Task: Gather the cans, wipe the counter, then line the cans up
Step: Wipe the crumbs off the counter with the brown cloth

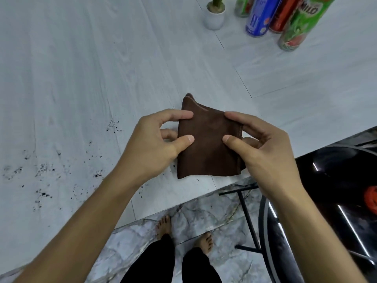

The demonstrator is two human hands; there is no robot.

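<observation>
A folded brown cloth (206, 144) is held just above the white counter (81, 78) near its front edge. My left hand (155, 144) pinches the cloth's left side and my right hand (257, 146) pinches its right side. Several cans stand grouped at the far right: a green Milo can (299, 23), a blue can (260, 15), a red can (282, 17) and a green can (242, 6) behind them. Black crumbs (42, 170) are scattered over the counter's near left part.
A small white pot with a green plant (214, 16) stands left of the cans. A black chair (336, 190) sits at the right below the counter edge. My bare feet stand on the marble floor (183, 221).
</observation>
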